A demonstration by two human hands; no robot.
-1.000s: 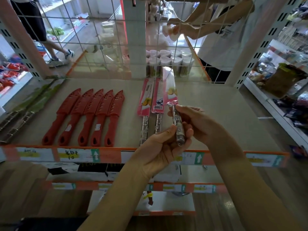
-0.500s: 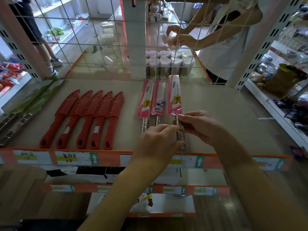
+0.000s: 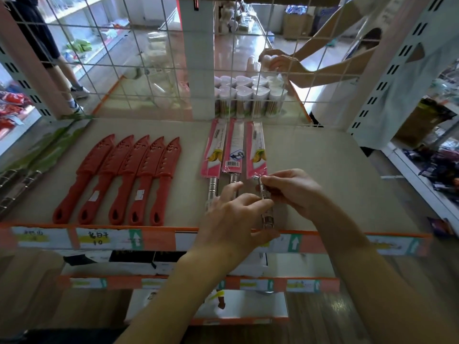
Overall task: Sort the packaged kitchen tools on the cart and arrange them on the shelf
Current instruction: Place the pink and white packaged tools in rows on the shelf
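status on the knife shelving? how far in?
Done: five red sheathed knives lie in a row on the shelf, and two pink-packaged knives lie beside them. In hand: the third pink-packaged knife, both hands, left and right, on its steel handle. Left: the cart is out of view, so unknown.

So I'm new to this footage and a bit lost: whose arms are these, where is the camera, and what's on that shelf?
The camera sits on a person's head, looking down at their own bare hands; no machine is involved. On the shelf lie five red knives in a row and, beside them, three pink-packaged knives with metal handles. The left hand and right hand both hold the handle of the rightmost pink-packaged knife, which lies next to the other two. Behind the wire grid, someone else handles white-lidded jars.
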